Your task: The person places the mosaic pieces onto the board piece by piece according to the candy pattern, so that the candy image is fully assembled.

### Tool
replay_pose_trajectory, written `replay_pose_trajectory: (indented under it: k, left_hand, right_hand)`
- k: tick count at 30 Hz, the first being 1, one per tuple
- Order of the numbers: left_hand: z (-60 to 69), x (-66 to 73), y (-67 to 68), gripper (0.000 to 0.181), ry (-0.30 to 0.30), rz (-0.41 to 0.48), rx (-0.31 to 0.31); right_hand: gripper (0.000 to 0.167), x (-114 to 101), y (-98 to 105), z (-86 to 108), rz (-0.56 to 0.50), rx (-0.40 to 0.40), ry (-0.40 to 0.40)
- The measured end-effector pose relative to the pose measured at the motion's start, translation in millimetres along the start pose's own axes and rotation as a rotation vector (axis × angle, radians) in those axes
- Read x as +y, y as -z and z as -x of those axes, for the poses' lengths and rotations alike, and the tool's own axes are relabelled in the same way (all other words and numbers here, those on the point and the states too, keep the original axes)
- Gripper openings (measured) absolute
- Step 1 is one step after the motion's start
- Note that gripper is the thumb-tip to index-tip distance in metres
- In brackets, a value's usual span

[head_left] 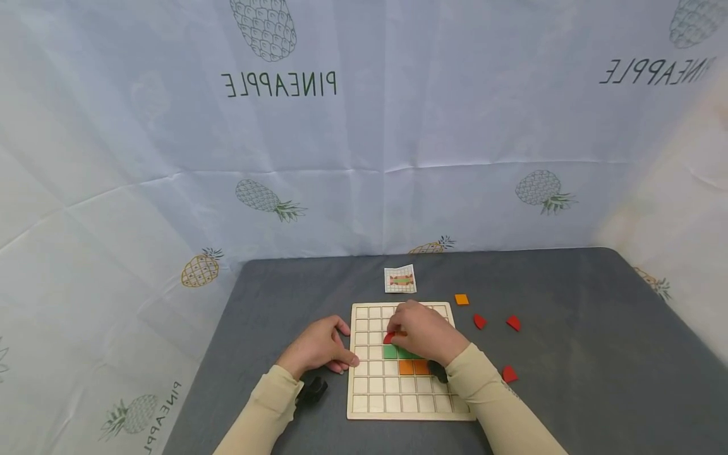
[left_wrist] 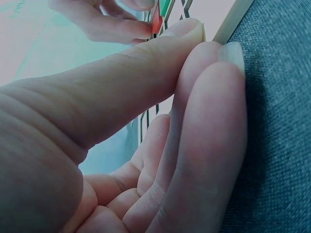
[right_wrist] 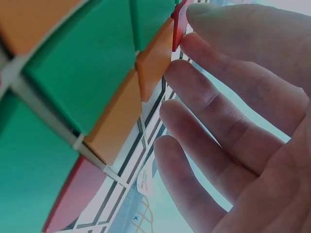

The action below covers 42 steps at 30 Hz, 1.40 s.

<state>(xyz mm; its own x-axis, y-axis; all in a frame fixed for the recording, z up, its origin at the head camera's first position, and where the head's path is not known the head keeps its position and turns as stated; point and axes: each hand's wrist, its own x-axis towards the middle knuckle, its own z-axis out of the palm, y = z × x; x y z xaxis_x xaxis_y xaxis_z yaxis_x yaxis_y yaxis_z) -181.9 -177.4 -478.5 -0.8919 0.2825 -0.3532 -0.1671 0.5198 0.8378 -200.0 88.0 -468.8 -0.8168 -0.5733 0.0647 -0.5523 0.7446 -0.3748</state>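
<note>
A wooden grid board lies on the dark table. At its left edge my left hand pinches the rim, thumb on top and fingertips against the side. Over the upper middle of the board, my right hand holds a red quarter-circle piece between thumb and index finger, at a grid cell. The other right fingers are spread loosely above the board in the right wrist view. Green square tiles form a row below the red piece, with orange tiles under them. My right hand partly covers the row.
Right of the board lie loose red quarter-circle pieces and an orange square tile. A small printed pattern card is behind the board. A pineapple-print curtain hangs past the table's far edge.
</note>
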Motion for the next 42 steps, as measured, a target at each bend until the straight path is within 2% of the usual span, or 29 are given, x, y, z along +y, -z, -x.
replay_pose_trajectory:
  k: [8,13,19,28,35,42]
  left_hand:
    - [-0.1,1.5,-1.1,0.059,0.009,0.003,-0.007]
    - [1.1,0.8,1.0,0.059,0.019,0.015,-0.015]
    - [1.2,-0.4,1.1,0.059,0.021,0.01,-0.012]
    - [0.1,-1.0,0.4,0.059,0.012,0.009,-0.012]
    - [0.4,-0.9,1.0,0.059,0.009,0.015,-0.017]
    - [-0.6,-1.3,1.1,0.059,0.011,0.021,-0.025]
  right_hand:
    - [0.006,4.0,6.8,9.6,-0.041,0.025,-0.009]
    - [0.004,15.6,19.2,27.2,-0.056,0.034,-0.079]
    - [0.01,39.2,39.9,54.2,-0.004,0.025,-0.228]
    - [0.015,88.7,57.4,90.3,0.034,0.088,-0.321]
    - [0.027,107.5,57.1,96.6,0.043,0.076,-0.387]
    - [0.031,116.0,53.6,94.0,0.08,0.047,-0.403]
